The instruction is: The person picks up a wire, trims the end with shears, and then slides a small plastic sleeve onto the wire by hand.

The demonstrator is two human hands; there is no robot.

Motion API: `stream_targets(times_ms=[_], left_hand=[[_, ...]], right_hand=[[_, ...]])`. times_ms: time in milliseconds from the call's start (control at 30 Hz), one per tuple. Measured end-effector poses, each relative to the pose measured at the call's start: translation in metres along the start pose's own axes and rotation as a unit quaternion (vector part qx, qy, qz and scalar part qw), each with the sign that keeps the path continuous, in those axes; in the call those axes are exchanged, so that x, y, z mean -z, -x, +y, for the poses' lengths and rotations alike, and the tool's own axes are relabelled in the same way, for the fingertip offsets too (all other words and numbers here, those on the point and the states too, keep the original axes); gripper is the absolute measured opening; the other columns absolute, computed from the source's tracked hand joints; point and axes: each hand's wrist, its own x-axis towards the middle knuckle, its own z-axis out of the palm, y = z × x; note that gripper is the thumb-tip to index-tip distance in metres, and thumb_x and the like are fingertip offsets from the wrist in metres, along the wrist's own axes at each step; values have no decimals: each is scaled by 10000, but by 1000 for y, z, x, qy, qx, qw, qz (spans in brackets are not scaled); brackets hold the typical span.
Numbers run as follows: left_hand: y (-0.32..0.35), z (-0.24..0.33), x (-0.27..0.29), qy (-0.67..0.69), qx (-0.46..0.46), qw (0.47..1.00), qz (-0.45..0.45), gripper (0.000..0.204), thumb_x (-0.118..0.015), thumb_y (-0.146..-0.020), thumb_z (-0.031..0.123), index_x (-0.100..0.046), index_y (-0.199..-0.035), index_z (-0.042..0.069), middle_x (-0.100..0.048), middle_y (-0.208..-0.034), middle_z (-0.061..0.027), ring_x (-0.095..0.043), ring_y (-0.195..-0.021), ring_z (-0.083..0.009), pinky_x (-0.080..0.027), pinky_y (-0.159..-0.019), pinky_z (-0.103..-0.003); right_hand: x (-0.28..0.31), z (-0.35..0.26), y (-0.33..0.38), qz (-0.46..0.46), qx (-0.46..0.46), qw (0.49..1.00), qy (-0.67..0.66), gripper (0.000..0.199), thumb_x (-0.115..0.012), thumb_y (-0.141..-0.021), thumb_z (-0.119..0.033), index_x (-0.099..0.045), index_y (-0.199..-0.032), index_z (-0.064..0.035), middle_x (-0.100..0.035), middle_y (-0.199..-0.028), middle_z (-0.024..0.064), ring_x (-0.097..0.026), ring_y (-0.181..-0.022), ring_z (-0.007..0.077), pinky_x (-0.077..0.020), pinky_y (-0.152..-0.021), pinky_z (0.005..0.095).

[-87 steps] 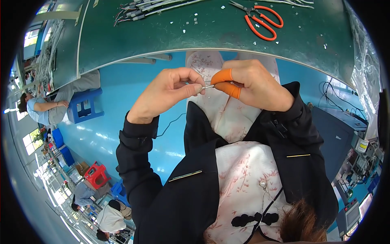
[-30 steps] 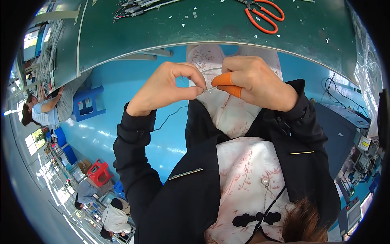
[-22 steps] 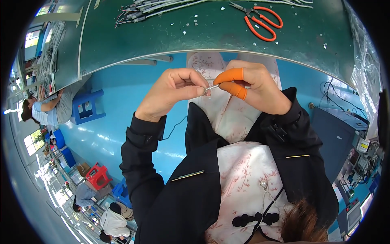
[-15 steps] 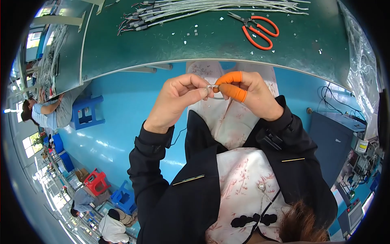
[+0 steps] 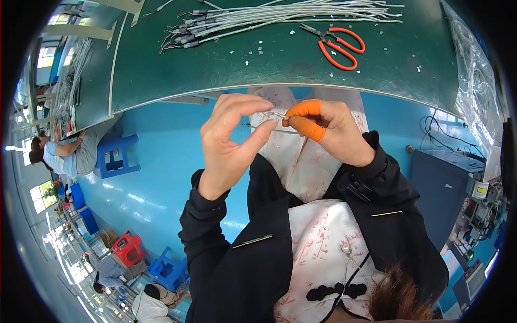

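Note:
Above my lap, my right hand (image 5: 339,129) pinches the end of a thin cable (image 5: 279,115) between thumb and forefinger, both covered by orange finger cots (image 5: 307,107). A silvery tip with fine strands pokes out toward the left; its exact make-up is too small to tell. My left hand (image 5: 229,140) is open beside it, thumb and fingers spread around the strands with a gap between them. A grey stretch of cable (image 5: 264,128) passes below the pinch, its loose end near my left thumb.
On the green bench (image 5: 177,75) lie a bundle of silvery cables (image 5: 291,16), orange-handled cutters (image 5: 344,48) and scattered white scraps. Clear plastic sheeting (image 5: 468,70) hangs at the right, above a grey cabinet (image 5: 444,183). A blue stool (image 5: 116,156) and a seated person are at the left.
My left hand has let go of the cable end and opened, moving slightly left. My right hand keeps its pinch, and more of the cable now shows.

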Motion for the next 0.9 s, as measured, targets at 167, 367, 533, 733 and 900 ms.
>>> stream_targets(times_ms=[167,367,533,733,900], left_hand=[[2,-4,-9,-84,-96,990,55,264,-710,-684,-62,-639,-924,19,-663,-855,-83,-599,-818,-242,-471,-704,-315],[4,-2,-21,-136,-161,973,96,252,-698,-693,-61,-631,-926,10,-665,-873,-89,-598,-823,-259,-472,-716,-326],[3,3,-20,2,-46,992,121,255,-688,-705,-47,-631,-948,8,-667,-916,-87,-589,-867,-253,-463,-773,-339],[-3,9,-12,22,-3,997,79,241,-708,-715,-13,-643,-945,20,-672,-930,-71,-576,-896,-229,-449,-811,-333],[0,-3,-11,-23,-41,997,63,220,-718,-705,-14,-650,-911,26,-673,-919,-67,-579,-877,-232,-455,-794,-332]], right_hand=[[2,-4,-1,-11,-40,994,-101,136,-580,-901,-67,-640,-982,25,-629,-820,33,-490,-636,52,-388,-563,192],[5,-11,0,-44,-140,903,-405,155,-572,-909,-114,-650,-960,11,-559,-730,-4,-395,-560,22,-262,-497,179],[5,-9,2,-17,-106,967,-233,155,-575,-909,-104,-646,-976,17,-595,-778,13,-430,-590,31,-313,-521,182],[-5,-7,3,19,-14,994,-102,146,-580,-901,-53,-637,-1003,35,-654,-908,47,-505,-682,54,-420,-607,204],[-3,-9,2,7,-25,995,-100,142,-578,-896,-30,-634,-1006,41,-666,-933,58,-530,-711,64,-448,-636,211]])
